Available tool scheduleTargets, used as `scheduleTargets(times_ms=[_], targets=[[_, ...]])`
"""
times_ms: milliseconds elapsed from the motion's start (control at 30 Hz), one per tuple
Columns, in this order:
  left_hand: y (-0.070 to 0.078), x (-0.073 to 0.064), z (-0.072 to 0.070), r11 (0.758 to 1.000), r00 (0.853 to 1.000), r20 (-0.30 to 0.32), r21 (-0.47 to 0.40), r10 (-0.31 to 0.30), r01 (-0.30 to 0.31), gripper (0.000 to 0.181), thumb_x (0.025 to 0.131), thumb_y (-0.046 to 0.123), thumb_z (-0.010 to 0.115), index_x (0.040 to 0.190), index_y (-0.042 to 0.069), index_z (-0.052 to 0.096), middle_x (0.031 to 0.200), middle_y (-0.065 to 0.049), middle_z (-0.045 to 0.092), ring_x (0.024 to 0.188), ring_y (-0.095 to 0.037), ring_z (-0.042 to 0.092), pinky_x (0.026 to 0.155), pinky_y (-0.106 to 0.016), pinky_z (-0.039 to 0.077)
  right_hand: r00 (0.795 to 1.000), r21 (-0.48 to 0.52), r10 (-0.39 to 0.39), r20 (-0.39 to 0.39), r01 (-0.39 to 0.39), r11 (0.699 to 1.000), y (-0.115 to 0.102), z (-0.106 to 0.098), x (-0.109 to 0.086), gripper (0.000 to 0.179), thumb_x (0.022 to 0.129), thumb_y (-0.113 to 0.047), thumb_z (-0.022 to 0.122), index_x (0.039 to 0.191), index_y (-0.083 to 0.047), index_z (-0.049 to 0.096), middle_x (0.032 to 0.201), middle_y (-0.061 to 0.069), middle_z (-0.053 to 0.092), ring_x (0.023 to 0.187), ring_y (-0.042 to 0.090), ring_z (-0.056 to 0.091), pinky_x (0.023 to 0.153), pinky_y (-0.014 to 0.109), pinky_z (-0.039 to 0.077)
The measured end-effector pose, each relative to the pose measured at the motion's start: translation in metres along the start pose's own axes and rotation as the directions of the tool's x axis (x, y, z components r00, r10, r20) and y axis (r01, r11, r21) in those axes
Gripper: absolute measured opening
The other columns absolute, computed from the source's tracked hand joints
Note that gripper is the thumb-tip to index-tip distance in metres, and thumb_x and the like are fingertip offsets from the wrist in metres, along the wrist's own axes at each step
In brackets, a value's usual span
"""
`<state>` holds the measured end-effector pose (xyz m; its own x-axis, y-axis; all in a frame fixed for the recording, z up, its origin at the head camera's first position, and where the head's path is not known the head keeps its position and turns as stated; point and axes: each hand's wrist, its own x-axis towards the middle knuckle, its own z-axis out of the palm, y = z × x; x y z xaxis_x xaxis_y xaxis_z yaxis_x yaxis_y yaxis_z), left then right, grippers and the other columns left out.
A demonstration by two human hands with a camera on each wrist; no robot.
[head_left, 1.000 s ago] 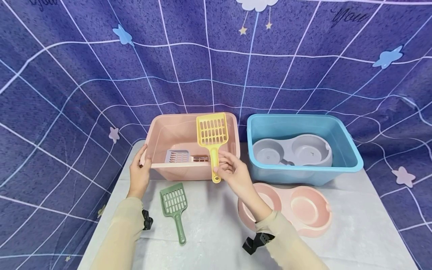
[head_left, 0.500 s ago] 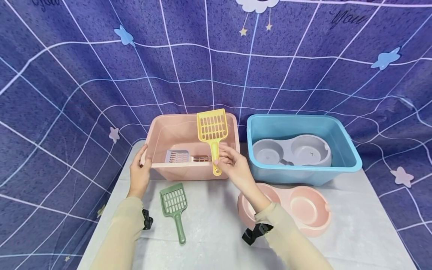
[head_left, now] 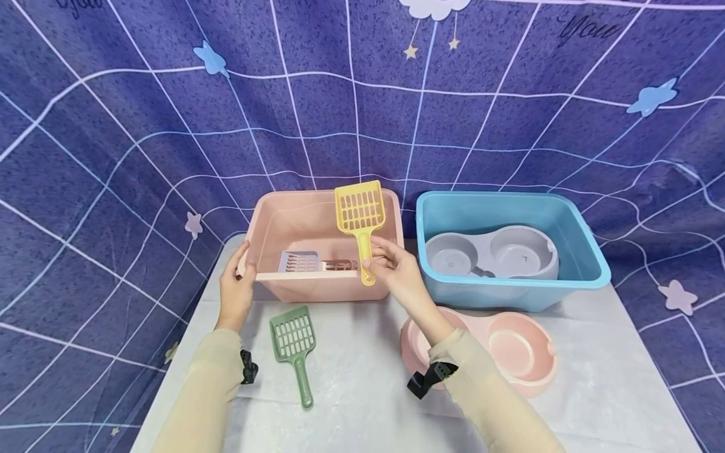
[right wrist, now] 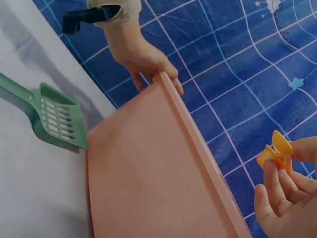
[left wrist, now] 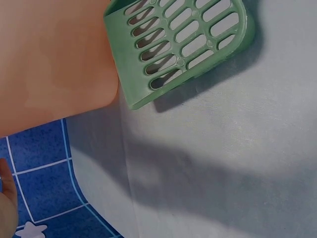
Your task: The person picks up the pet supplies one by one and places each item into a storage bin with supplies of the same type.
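My right hand (head_left: 399,270) pinches the handle of a yellow litter scoop (head_left: 361,207). The slotted head points up, held over the right part of a pink litter box (head_left: 317,290). At the box's left front corner, my left hand (head_left: 235,292) grips the rim between thumb and fingers, as the right wrist view also shows. Inside the pink box lie a grey-lilac slotted scoop (head_left: 300,262) and a brownish slotted piece (head_left: 338,265), partly hidden by the front wall. A green litter scoop (head_left: 293,333) lies on the table in front, its head near the box.
To the right stands a blue litter box (head_left: 510,284) with a grey double bowl (head_left: 481,246) inside. A pink double bowl (head_left: 512,352) sits before it, partly under my right forearm. A purple patterned curtain (head_left: 362,94) hangs behind the table (head_left: 362,390).
The yellow scoop has risen slightly and shifted a little right with my right hand. My left hand stays on the pink box's rim, and the green scoop lies where it was.
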<state>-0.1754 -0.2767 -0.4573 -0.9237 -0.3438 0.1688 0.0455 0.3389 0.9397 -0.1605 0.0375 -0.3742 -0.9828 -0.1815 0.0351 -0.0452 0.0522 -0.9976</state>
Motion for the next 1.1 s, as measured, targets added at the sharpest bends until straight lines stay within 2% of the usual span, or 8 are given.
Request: scheduleTargets(times_ms=[400,567,667,767,967,1100], targets=[[-0.001,0.000,0.000,1.000,1.000,0.004,-0.021,-0.011,0.011,0.044,0.095,0.016,0.048,0.140,0.018,0.044,0.146,-0.002,0.036,0.124,-0.019,0.039,0.096,-0.030,0.038,1.000,-0.022,-0.001,-0.014,0.001,1.000,0.003,-0.007,0.010,0.050,0.085,-0.002,0.063,0.132,0.001,0.048,0.112,0.022,0.060,0.092,0.026,0.057,0.069,0.018,0.049],[-0.015,0.007,0.001,0.999,1.000,-0.006,-0.027,-0.017,0.016,0.043,0.095,0.018,0.050,0.138,0.025,0.046,0.144,0.002,0.037,0.121,-0.017,0.042,0.092,-0.024,0.040,1.000,-0.030,-0.019,-0.016,0.018,0.999,0.002,-0.009,0.014,0.049,0.084,0.001,0.062,0.131,0.003,0.049,0.110,0.023,0.061,0.089,0.026,0.058,0.068,0.017,0.048],[-0.026,0.011,0.001,1.000,1.000,-0.021,-0.015,-0.010,0.009,0.042,0.096,0.022,0.050,0.137,0.031,0.046,0.143,0.006,0.038,0.118,-0.015,0.044,0.088,-0.020,0.041,0.999,-0.050,-0.033,-0.014,0.032,0.998,0.002,-0.011,0.018,0.047,0.084,0.001,0.062,0.130,0.004,0.050,0.109,0.023,0.062,0.085,0.022,0.059,0.066,0.018,0.048],[-0.030,0.012,0.002,1.000,1.000,-0.028,-0.010,0.007,-0.007,0.042,0.096,0.023,0.050,0.136,0.032,0.046,0.143,0.007,0.039,0.118,-0.014,0.044,0.087,-0.018,0.041,0.999,-0.052,-0.044,-0.015,0.043,0.998,0.008,-0.012,0.025,0.047,0.083,0.001,0.063,0.129,0.003,0.051,0.106,0.021,0.063,0.080,0.017,0.059,0.064,0.020,0.049],[-0.007,0.004,0.001,1.000,1.000,-0.009,-0.018,-0.001,0.001,0.044,0.095,0.016,0.049,0.139,0.020,0.045,0.144,-0.002,0.038,0.121,-0.018,0.042,0.090,-0.022,0.040,0.998,-0.053,-0.054,-0.029,0.053,0.997,0.029,-0.015,0.042,0.046,0.083,-0.003,0.065,0.128,-0.002,0.054,0.103,0.015,0.065,0.076,0.013,0.059,0.060,0.027,0.052],[0.003,-0.001,0.000,1.000,1.000,-0.002,-0.002,0.002,-0.002,0.044,0.095,0.015,0.048,0.139,0.017,0.044,0.145,-0.004,0.037,0.124,-0.019,0.039,0.096,-0.028,0.038,1.000,0.014,-0.005,-0.017,0.005,1.000,0.031,-0.015,0.045,0.047,0.083,-0.002,0.064,0.129,-0.004,0.053,0.106,0.018,0.063,0.073,0.014,0.057,0.060,0.039,0.056]])
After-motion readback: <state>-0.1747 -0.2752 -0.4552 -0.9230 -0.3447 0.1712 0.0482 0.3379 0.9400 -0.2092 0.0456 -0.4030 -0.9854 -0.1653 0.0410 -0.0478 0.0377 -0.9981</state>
